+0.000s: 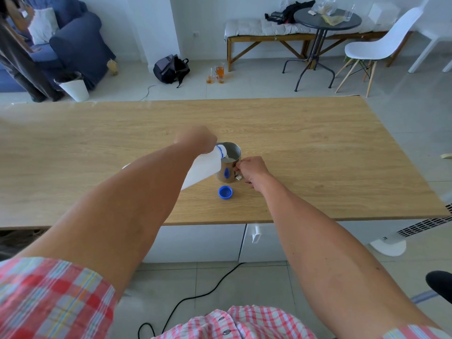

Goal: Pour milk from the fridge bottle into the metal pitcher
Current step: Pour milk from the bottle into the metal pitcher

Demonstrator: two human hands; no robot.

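I see little crowding the work at mid-frame: a wide table (318,148) with a pale wood-grain top, and just below centre a round blue cap (225,192) lying open side up, close in front of the pitcher (231,162). Across the top of the frame, past the table, stand a blue armchair (78,42), a dark backpack (171,68), a cushioned wooden bench (264,33), a round dark side table (327,19) and a white moulded chair (381,45).

The pitcher is a shiny metal cylinder, upright on the table at frame centre. My right hand (252,173) is closed around its handle on the right side. My left hand (198,140) wraps the smooth white plastic bottle (205,167), tilted steeply with its blue-ringed neck over the pitcher's rim; white milk shows at the mouth. My left forearm hides much of the bottle's body. Checked red sleeves fill the lower corners.
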